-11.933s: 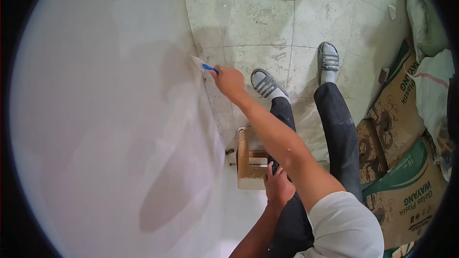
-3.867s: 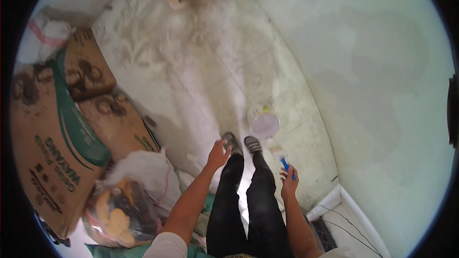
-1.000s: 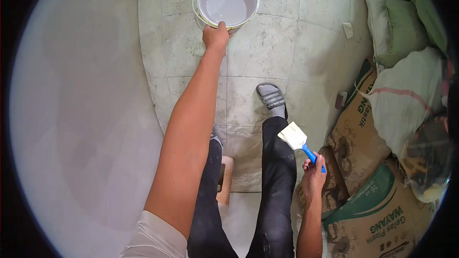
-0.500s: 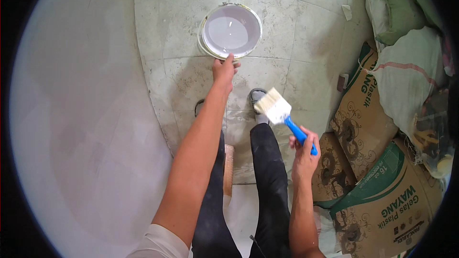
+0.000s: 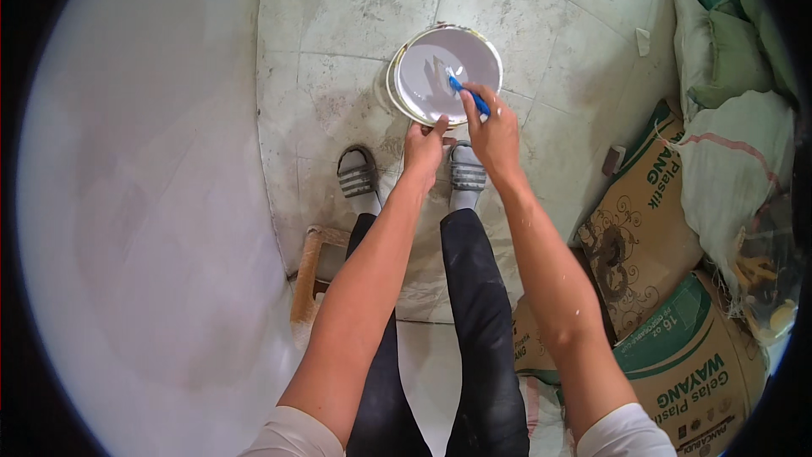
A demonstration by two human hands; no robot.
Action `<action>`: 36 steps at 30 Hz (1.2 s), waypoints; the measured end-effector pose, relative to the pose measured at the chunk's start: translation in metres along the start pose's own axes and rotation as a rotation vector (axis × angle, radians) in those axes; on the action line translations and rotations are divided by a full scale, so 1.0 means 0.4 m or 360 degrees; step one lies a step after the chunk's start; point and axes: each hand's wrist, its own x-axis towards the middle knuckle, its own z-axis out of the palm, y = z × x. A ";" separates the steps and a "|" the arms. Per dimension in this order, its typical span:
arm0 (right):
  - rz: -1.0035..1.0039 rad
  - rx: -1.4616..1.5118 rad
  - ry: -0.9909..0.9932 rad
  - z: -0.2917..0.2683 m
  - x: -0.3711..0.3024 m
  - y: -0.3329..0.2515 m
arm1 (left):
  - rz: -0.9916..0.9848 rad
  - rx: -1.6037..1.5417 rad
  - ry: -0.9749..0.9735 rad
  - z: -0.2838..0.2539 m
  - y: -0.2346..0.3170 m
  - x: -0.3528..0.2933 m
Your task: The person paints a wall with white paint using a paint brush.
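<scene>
A white round bucket [image 5: 392, 89] holds pale, whitish paint [image 5: 420, 95]. My left hand [image 5: 425, 152] grips the bucket's near rim, thumb over the edge and fingers below it. Over the bucket's right side, my right hand [image 5: 495, 131] is closed round the blue handle of a paintbrush [image 5: 472, 95]. The brush points down and left into the bucket; its bristle end is low inside, at or near the paint, and I cannot tell how deep it sits. White paint specks dot my right forearm.
At the left rises a large pale, smooth surface [image 5: 144, 203] with darker damp-looking patches. Cardboard boxes [image 5: 689, 381] and stuffed sacks [image 5: 732, 140] crowd the right side. A wooden frame-like piece [image 5: 306, 275] stands by my left leg on the stained tile floor [image 5: 338, 25].
My right hand has swung up and left, bringing the paintbrush from beside my right knee into the bucket. My left hand still holds the rim. The view has shifted, uncovering the wooden piece.
</scene>
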 end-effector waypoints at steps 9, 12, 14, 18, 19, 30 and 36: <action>-0.0048 -0.0364 -0.0007 0.083 0.106 0.023 | 0.0424 0.0831 -0.0345 -0.168 -0.122 -0.240; 0.0028 -0.0318 -0.0003 0.083 0.113 0.027 | 0.0348 0.0992 -0.0341 -0.291 -0.175 -0.422; 0.0032 -0.0141 0.0070 0.057 0.090 0.014 | 0.0420 0.0886 -0.0274 -0.364 -0.208 -0.553; 0.0148 0.0290 0.0196 -0.028 -0.018 -0.019 | 0.0379 0.1573 -0.0071 -0.463 -0.267 -0.827; 0.0146 0.0331 0.0198 -0.027 -0.055 -0.044 | 0.0406 0.1604 -0.0047 -0.490 -0.287 -0.898; 0.0409 0.0351 0.0095 -0.036 -0.214 -0.015 | 0.0590 0.1939 0.0164 -0.443 -0.220 -0.911; 0.0473 0.0484 0.0154 -0.027 -0.243 -0.014 | 0.0538 0.2009 0.0151 -0.453 -0.211 -0.900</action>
